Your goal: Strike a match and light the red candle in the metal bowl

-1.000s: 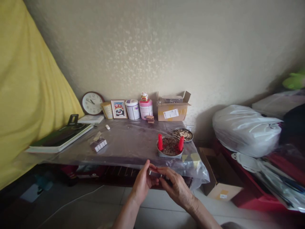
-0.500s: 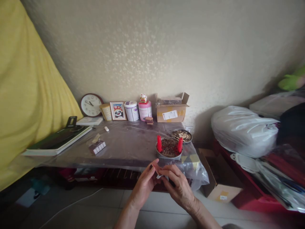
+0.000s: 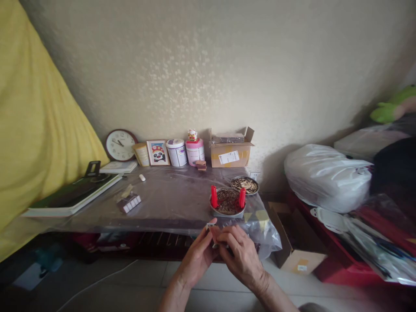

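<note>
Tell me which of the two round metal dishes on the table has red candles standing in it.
The nearer dish, closest to the hands, holds two red candles; the farther dish holds only pale sticks.

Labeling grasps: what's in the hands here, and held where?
Both hands, left hand and right hand, pinch a small box between their fingertips; most of it is hidden, so the exact hold cannot be told.

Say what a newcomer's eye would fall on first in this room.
Probably the two red candles standing in a round dish at the table's front edge, bright against the dull plastic sheet. Just below, the left hand and right hand meet around a small box. A yellow cloth fills the left side.
</note>
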### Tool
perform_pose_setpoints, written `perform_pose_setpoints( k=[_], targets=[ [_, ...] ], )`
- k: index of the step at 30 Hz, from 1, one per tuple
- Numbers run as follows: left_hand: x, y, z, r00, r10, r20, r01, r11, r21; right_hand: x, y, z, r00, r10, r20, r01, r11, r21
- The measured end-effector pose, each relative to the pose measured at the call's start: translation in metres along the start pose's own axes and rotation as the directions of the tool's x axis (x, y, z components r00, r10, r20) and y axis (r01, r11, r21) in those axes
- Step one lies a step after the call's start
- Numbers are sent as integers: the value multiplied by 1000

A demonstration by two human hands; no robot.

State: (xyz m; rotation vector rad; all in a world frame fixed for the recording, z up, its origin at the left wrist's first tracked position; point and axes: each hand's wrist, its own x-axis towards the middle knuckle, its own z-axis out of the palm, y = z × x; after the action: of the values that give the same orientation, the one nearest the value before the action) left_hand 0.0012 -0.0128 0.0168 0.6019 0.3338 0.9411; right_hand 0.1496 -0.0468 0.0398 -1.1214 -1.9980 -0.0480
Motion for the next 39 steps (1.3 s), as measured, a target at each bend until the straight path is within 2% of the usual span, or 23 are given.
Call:
perform_pose_setpoints(
  k=[3,5,8,10,15,22,33,39],
  targets=[
    [0,2,0,999,-34,-15,33,998,-57,3,4,-7,999,30,43,-36,989,141],
    [0,5,0,998,-64,-27,62,996,-57,5,10,-10,996,88,31,-92,970,223],
    [-1,6,0,993,-95,-63,98,994,46,6,20,-11,989,145,-2,-139,954,267],
    [0,5,0,991,-93,-97,105,986,126,5,24,-10,989,142,33,-146,948,282],
    [1,3,-2,988,-65,-144,100,963,251,3,24,-8,969,140,206,-187,954,232],
    [0,4,-8,990,-65,-128,113,902,416,4,24,-10,937,140,321,-190,973,129],
    [-4,11,-13,989,-135,-63,147,797,586,1,22,-12,922,90,377,-173,966,192],
    [-6,13,-11,984,-168,-62,170,762,625,3,16,-13,899,159,408,-229,965,128]
  ],
)
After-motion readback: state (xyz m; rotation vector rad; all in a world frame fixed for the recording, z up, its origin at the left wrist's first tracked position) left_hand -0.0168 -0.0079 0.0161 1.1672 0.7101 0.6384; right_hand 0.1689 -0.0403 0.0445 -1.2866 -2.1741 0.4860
